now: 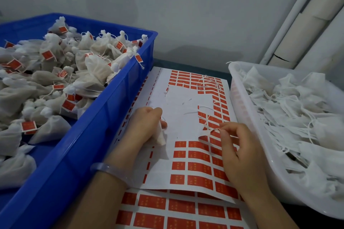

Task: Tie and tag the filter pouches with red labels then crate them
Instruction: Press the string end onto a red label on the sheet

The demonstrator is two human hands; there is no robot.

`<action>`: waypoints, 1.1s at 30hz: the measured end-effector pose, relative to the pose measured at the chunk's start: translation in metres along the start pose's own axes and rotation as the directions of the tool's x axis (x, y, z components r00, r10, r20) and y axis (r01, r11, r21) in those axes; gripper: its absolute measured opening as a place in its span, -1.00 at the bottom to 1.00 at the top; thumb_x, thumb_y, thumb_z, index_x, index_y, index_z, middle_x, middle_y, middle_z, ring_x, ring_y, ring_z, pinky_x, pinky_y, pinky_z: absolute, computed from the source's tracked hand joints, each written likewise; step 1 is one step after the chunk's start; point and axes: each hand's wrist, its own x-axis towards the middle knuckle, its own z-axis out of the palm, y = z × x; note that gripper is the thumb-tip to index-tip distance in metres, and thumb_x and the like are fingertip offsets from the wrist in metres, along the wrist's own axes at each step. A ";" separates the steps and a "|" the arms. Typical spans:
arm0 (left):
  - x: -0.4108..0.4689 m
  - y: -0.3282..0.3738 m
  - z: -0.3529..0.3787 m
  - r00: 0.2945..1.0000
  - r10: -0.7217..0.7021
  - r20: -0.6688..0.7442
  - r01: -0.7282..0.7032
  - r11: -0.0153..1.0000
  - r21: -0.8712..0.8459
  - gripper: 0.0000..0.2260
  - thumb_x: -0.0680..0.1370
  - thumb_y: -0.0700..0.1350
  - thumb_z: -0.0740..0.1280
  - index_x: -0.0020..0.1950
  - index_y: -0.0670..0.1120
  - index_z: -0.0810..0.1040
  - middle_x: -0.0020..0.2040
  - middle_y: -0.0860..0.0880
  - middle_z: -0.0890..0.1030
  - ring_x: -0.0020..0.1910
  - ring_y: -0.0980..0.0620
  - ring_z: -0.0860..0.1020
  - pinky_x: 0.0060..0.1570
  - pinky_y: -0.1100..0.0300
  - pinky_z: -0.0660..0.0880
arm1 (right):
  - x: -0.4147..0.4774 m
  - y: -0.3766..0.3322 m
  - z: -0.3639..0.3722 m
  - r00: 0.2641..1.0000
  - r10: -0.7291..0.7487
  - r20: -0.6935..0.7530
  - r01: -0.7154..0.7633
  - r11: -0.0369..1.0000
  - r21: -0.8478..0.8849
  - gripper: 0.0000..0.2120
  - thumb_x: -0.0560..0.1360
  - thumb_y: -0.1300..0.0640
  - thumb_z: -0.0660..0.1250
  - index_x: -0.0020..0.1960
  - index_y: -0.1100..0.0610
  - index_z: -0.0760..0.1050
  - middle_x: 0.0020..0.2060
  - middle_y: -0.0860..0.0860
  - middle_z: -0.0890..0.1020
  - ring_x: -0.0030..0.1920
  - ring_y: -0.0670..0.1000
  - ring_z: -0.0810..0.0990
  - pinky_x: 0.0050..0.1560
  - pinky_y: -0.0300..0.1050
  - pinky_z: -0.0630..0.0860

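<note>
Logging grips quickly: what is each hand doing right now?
Left hand: grips a filter pouch.
Right hand: pinches a red label.

Dim, cool, soft-focus picture; wide-angle bending at edges, faint shadows.

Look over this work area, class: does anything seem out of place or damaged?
One tagged pouch hangs over the blue crate's rim, its red label dangling outside. Loose string scraps litter the label sheet. The wall pipe's covering looks cracked.

Glossy blue plastic crate [104, 109], gauzy cloth pouches [96, 69], matt paper label sheet [182, 98]
</note>
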 end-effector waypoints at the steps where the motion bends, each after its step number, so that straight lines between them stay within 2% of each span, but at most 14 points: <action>1: 0.001 -0.001 0.000 1.000 -0.023 -0.001 0.023 1.000 -0.008 -0.79 0.51 -0.12 0.29 -0.33 -0.01 0.43 -0.40 0.08 0.56 -0.38 0.10 0.55 -0.31 0.23 0.51 | 0.001 0.000 0.001 0.999 0.032 -0.003 -0.032 0.999 0.038 -0.83 0.42 -0.16 0.10 -0.10 -0.12 0.38 -0.13 -0.38 0.45 -0.13 -0.30 0.49 -0.13 -0.45 0.32; 4: -0.004 0.001 0.002 0.996 -0.091 -0.017 0.091 0.996 0.004 -0.83 0.53 -0.05 0.24 -0.27 0.03 0.42 -0.42 0.12 0.59 -0.29 0.09 0.59 -0.31 0.24 0.51 | 0.006 0.004 0.004 0.993 0.110 0.047 -0.116 0.983 0.141 -0.87 0.47 -0.13 0.14 -0.09 -0.11 0.39 -0.10 -0.34 0.51 -0.12 -0.28 0.54 -0.13 -0.40 0.42; 6: -0.007 0.003 0.002 1.000 0.000 0.011 0.000 1.000 -0.013 -0.84 0.53 -0.04 0.24 -0.25 0.02 0.46 -0.36 0.12 0.61 -0.30 0.11 0.57 -0.35 0.28 0.49 | 0.010 0.009 0.005 0.984 0.128 0.124 -0.149 0.972 0.181 -0.95 0.51 0.00 0.25 -0.04 -0.10 0.40 -0.09 -0.35 0.52 -0.12 -0.33 0.56 -0.23 -0.44 0.46; 8: -0.014 0.004 0.003 0.993 0.101 0.062 -0.100 0.995 -0.014 -0.86 0.53 0.01 0.26 -0.22 0.04 0.49 -0.26 0.13 0.63 -0.27 0.11 0.57 -0.36 0.29 0.48 | 0.014 0.013 0.008 0.974 0.124 0.191 -0.163 0.965 0.204 -0.85 0.49 0.07 0.32 -0.02 -0.11 0.38 -0.10 -0.37 0.51 -0.10 -0.45 0.51 -0.32 -0.53 0.45; 9: -0.019 0.006 0.004 0.986 0.144 0.084 -0.145 0.989 0.007 -0.85 0.51 0.08 0.30 -0.21 0.05 0.49 -0.25 0.14 0.64 -0.25 0.11 0.58 -0.37 0.30 0.46 | 0.016 0.014 0.009 0.969 0.123 0.215 -0.167 0.965 0.200 -0.83 0.48 0.08 0.34 -0.02 -0.11 0.38 -0.10 -0.37 0.51 -0.11 -0.45 0.51 -0.32 -0.54 0.44; 11: -0.032 0.013 0.007 0.967 0.221 0.124 -0.230 0.971 0.065 -0.75 0.39 0.19 0.41 -0.25 0.05 0.48 -0.28 0.13 0.62 -0.29 0.10 0.58 -0.43 0.32 0.41 | 0.021 0.015 0.013 0.961 0.119 0.251 -0.168 0.968 0.186 -0.82 0.47 0.08 0.36 -0.02 -0.10 0.38 -0.10 -0.31 0.54 -0.11 -0.31 0.57 -0.25 -0.49 0.48; 13: -0.043 0.019 0.010 0.949 0.246 0.197 -0.270 0.957 0.103 -0.71 0.31 0.18 0.49 -0.27 0.05 0.47 -0.30 0.11 0.61 -0.32 0.11 0.59 -0.48 0.36 0.40 | 0.024 0.017 0.017 0.962 0.115 0.248 -0.167 0.965 0.200 -0.81 0.46 0.08 0.38 -0.03 -0.08 0.39 -0.10 -0.23 0.58 -0.09 -0.21 0.59 -0.17 -0.42 0.52; 16: -0.054 0.020 0.017 0.922 0.301 0.245 -0.346 0.923 0.168 -0.70 0.30 0.14 0.50 -0.26 0.06 0.42 -0.25 0.20 0.60 -0.31 0.17 0.59 -0.46 0.42 0.41 | 0.023 0.021 0.023 0.972 0.106 0.211 -0.157 0.959 0.237 -0.82 0.44 0.11 0.40 -0.07 -0.07 0.41 -0.15 -0.18 0.60 -0.11 -0.15 0.61 -0.19 -0.40 0.53; 21: -0.058 0.014 0.033 0.899 0.415 0.139 -0.437 0.852 0.288 -0.67 0.34 0.14 0.48 -0.28 0.10 0.33 -0.32 0.27 0.45 -0.36 0.19 0.51 -0.44 0.47 0.31 | 0.020 0.026 0.028 0.977 0.087 0.195 -0.137 0.955 0.263 -0.81 0.45 0.12 0.40 -0.10 -0.09 0.42 -0.19 -0.18 0.60 -0.14 -0.16 0.61 -0.18 -0.37 0.54; 26: -0.055 0.013 0.037 0.893 0.448 0.033 -0.437 0.848 0.300 -0.70 0.41 0.06 0.45 -0.29 0.10 0.31 -0.36 0.23 0.44 -0.41 0.16 0.49 -0.49 0.50 0.27 | 0.020 0.028 0.029 0.979 0.037 0.202 -0.086 0.967 0.238 -0.82 0.47 0.09 0.37 -0.08 -0.15 0.41 -0.14 -0.28 0.56 -0.11 -0.21 0.58 -0.15 -0.42 0.52; 28: -0.055 0.013 0.036 0.906 0.422 0.004 -0.404 0.865 0.296 -0.72 0.41 0.05 0.45 -0.28 0.10 0.33 -0.35 0.20 0.46 -0.42 0.14 0.50 -0.55 0.52 0.26 | 0.019 0.028 0.030 0.974 0.030 0.223 -0.082 0.971 0.225 -0.76 0.49 0.10 0.35 -0.05 -0.22 0.38 -0.10 -0.34 0.52 -0.08 -0.25 0.55 -0.07 -0.42 0.50; 31: -0.052 0.014 0.029 0.930 0.367 -0.028 -0.347 0.901 0.261 -0.73 0.39 0.02 0.47 -0.27 0.08 0.36 -0.32 0.19 0.46 -0.41 0.12 0.51 -0.63 0.54 0.25 | 0.019 0.028 0.032 0.968 0.044 0.248 -0.094 0.977 0.194 -0.66 0.50 0.10 0.34 0.05 -0.28 0.28 -0.09 -0.44 0.41 -0.09 -0.36 0.47 -0.11 -0.52 0.39; 33: -0.046 0.015 0.024 0.956 0.292 -0.016 -0.284 0.940 0.190 -0.74 0.37 0.02 0.49 -0.25 0.05 0.40 -0.31 0.14 0.52 -0.37 0.10 0.53 -0.61 0.51 0.28 | 0.019 0.030 0.033 0.966 0.061 0.251 -0.111 0.976 0.190 -0.61 0.50 0.08 0.33 0.14 -0.29 0.22 -0.08 -0.44 0.39 -0.09 -0.34 0.47 -0.06 -0.48 0.38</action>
